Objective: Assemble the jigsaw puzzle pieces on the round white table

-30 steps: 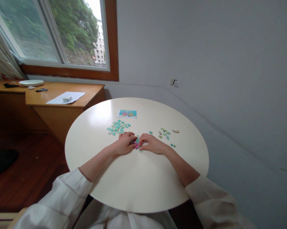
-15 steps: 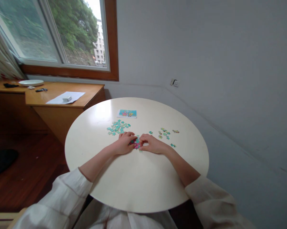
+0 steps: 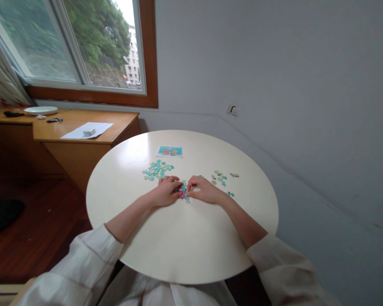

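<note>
At a round white table [image 3: 172, 242], touching a flat pink-and-teal jigsaw [image 3: 182, 195] with curled left hand [image 3: 165, 191] and right hand [image 3: 205, 190]. Cannot tell whether gripping.

You can read no text, label, brand, number or sign. Picture card [image 3: 169, 151]: any print too small for you to make out. Same for puzzle pieces [image 3: 182, 195], small white box [image 3: 89, 132], wall socket [image 3: 234, 111].
</note>
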A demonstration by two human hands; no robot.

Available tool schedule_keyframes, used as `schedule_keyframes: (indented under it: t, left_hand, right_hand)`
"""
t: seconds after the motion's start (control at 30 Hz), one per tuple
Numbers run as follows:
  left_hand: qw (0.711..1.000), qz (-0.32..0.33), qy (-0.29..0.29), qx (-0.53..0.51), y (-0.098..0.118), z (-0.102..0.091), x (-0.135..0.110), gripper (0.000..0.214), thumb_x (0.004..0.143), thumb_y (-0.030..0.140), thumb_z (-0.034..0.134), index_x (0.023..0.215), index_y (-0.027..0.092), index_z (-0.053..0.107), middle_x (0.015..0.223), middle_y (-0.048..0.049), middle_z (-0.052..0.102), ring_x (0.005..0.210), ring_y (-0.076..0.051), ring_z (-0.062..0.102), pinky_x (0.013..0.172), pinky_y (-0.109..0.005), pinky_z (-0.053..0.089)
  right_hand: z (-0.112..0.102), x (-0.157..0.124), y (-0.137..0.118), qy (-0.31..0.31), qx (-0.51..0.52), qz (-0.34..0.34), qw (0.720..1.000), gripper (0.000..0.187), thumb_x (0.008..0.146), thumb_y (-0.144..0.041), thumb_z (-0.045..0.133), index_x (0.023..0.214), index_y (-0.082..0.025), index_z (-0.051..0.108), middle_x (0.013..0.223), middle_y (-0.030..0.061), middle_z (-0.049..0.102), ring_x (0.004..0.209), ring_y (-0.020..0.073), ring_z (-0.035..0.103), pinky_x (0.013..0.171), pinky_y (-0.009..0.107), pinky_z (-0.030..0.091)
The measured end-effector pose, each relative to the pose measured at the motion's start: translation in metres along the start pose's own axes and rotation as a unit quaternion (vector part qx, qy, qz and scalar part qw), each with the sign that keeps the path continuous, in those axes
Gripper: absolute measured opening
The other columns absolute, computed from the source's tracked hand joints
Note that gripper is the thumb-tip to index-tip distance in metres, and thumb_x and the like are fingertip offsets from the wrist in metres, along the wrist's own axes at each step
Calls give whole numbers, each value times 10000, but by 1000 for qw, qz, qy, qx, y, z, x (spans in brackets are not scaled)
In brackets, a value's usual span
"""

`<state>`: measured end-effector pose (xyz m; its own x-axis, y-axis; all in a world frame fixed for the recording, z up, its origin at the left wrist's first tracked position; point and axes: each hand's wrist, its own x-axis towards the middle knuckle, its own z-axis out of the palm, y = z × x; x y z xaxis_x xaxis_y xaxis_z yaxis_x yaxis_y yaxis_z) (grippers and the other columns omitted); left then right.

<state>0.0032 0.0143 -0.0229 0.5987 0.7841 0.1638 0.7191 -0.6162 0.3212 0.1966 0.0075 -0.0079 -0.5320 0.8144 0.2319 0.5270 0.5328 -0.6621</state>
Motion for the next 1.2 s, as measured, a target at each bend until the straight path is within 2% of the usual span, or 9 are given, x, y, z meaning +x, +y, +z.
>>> schedule_keyframes:
  t: [0.2, 0.5, 0.7, 0.93, 1.2]
  left_hand:
    - [1000, 1, 1, -1, -1, 1, 1, 350, 777, 309, 440, 1102, 225, 539, 1185, -94, 474, 1095, -265, 395, 928, -438, 301]
    - [1000, -3, -3, 2, 1, -1, 0, 348, 780, 311, 434, 1103, 234, 540, 1193, -90, 470, 1108, -262, 390, 936, -429, 297]
    - [1000, -5, -5, 0, 1, -1, 0, 361, 782, 316, 433, 1117, 225, 531, 1196, -93, 468, 1105, -262, 390, 938, -433, 293]
    - [1000, -3, 1, -2, -1, 0, 1, 347, 787, 330, 429, 1103, 238, 540, 1190, -87, 473, 1105, -263, 392, 937, -433, 296]
    - [1000, 2, 5, 0, -2, 2, 1, 351, 787, 341, 435, 1102, 225, 540, 1183, -92, 476, 1100, -265, 396, 930, -436, 303]
  right_hand:
    - [5, 0, 3, -19, 13, -6, 1000, 29, 665, -175, 599, 683, -163, 580, 754, 12, 544, 714, 118, 513, 689, 246, 411]
    - [4, 0, 2, -38, -35, -13, 999, 22, 666, -144, 591, 668, -165, 584, 747, 8, 563, 750, 127, 517, 758, 272, 382]
    - [4, 0, 0, -36, -50, -6, 998, 21, 675, -152, 592, 661, -164, 582, 745, 8, 569, 768, 131, 513, 799, 292, 353]
    - [7, 1, -3, -25, -53, 2, 998, 67, 665, -152, 605, 620, -163, 556, 700, 0, 552, 742, 129, 507, 777, 291, 362]
    - [-1, -1, 3, -13, -16, 1, 1000, 25, 673, -181, 595, 689, -164, 605, 793, 20, 555, 765, 130, 519, 741, 269, 406]
